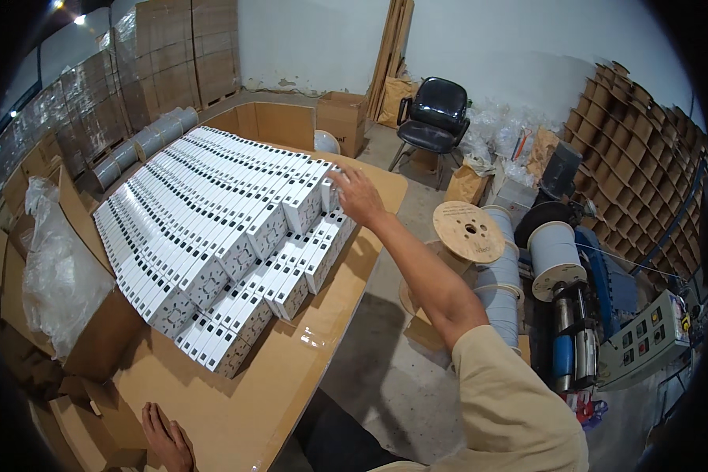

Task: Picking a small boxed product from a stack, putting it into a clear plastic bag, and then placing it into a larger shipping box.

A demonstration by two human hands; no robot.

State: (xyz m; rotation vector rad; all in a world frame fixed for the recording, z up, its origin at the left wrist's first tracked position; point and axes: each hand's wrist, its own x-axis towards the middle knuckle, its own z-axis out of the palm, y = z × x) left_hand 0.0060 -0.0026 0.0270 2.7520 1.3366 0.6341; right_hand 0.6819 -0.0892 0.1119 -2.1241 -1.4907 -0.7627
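Observation:
Many slim white rectangular units [204, 185] with small black squares along their narrow sides stand packed in long rows on a cardboard-covered table [307, 377]. Their end faces carry dark, rounded markings. A lower tier of the same units [291, 271] shows along the near right side. At the far right end of the upper tier, my right hand [356, 195] has its fingers bent over an end white unit [328, 193]; the thumb is hidden. My left hand [167, 442] lies at the table's near left edge, fingers stretched out and holding nothing.
Open cardboard boxes [94, 338] border the table's left side, one with clear plastic wrap [59, 275]. Past the right edge stand a wooden-ended reel [469, 231], grey cable spools [557, 248] and a control box [645, 338]. A black chair [435, 114] is behind.

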